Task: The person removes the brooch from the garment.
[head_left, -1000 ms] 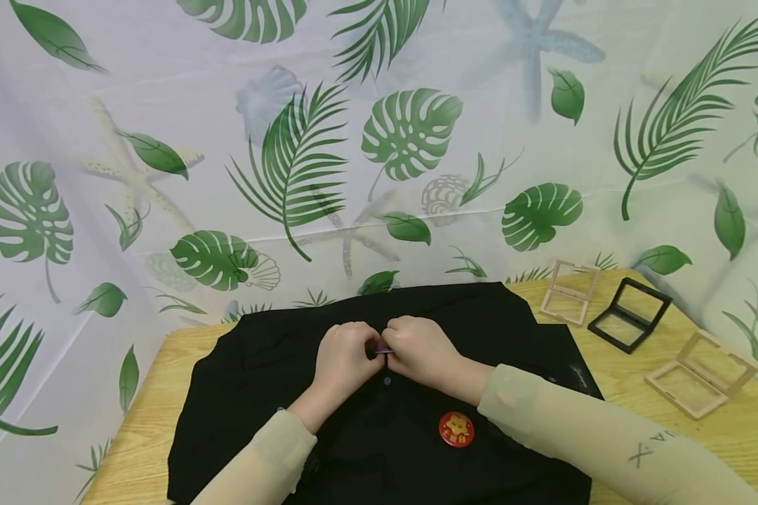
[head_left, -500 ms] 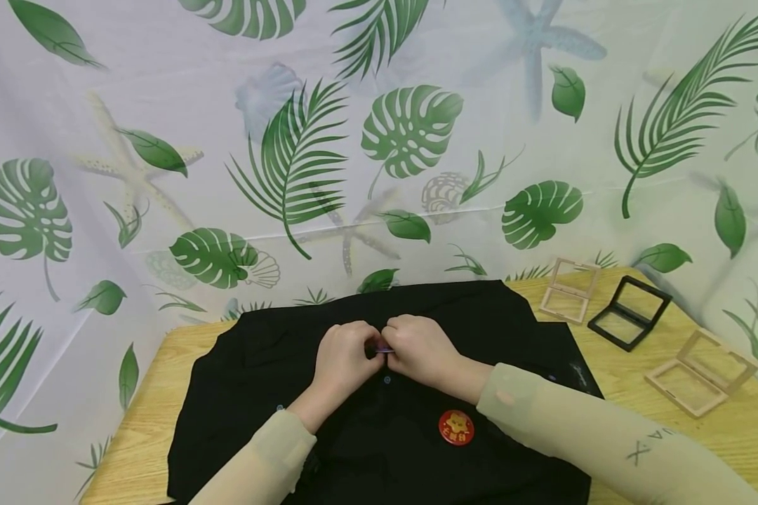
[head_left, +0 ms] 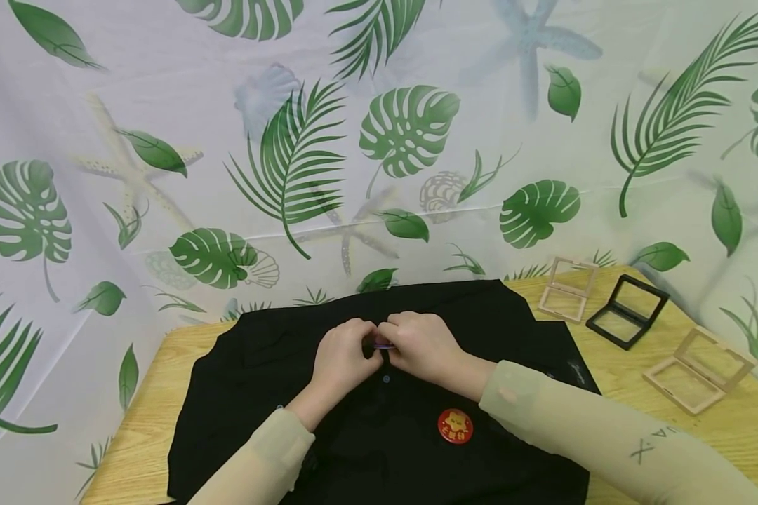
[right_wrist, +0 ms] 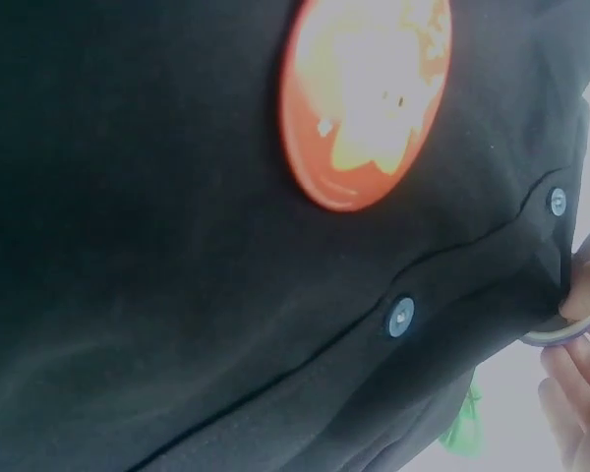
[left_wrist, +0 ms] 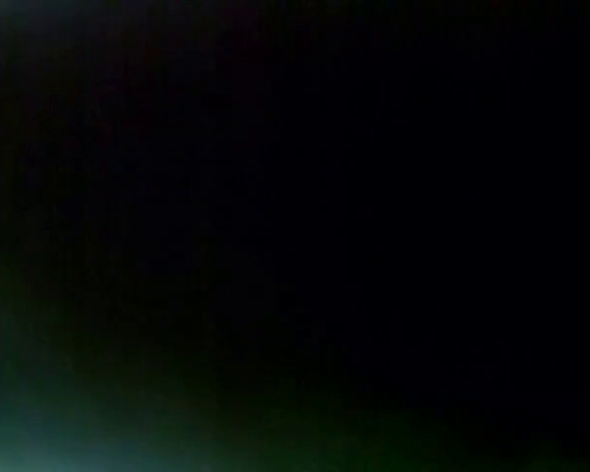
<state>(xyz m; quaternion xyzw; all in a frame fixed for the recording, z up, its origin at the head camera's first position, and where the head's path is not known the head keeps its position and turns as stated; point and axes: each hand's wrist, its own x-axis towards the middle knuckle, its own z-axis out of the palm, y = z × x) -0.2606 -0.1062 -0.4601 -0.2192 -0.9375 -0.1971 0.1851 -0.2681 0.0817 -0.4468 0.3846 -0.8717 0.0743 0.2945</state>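
A black buttoned shirt (head_left: 354, 449) lies spread over the table. Above its button front, my left hand (head_left: 343, 356) and right hand (head_left: 424, 347) meet, fingertips almost together. Between them both pinch a thin round badge (head_left: 384, 346), seen edge-on with a purple rim. In the right wrist view, the badge's curved rim (right_wrist: 560, 334) shows at the shirt's raised edge, with fingers (right_wrist: 575, 388) around it. A red round badge (head_left: 455, 426) with a yellow star figure sits on the shirt, below the right wrist. The left wrist view is almost wholly dark.
On the wooden table (head_left: 133, 393), right of the shirt, stand a small beige frame-like case (head_left: 566, 291), a black one (head_left: 628, 314) and a larger beige one (head_left: 700, 372), all opened up. A leaf-print cloth (head_left: 328, 231) hangs behind. A blue button (head_left: 387, 379) shows below the hands.
The badge between the fingers has tipped slightly, and more of its purple rim shows. My right fingers have shifted a little up and left. The shirt and red badge stay put.
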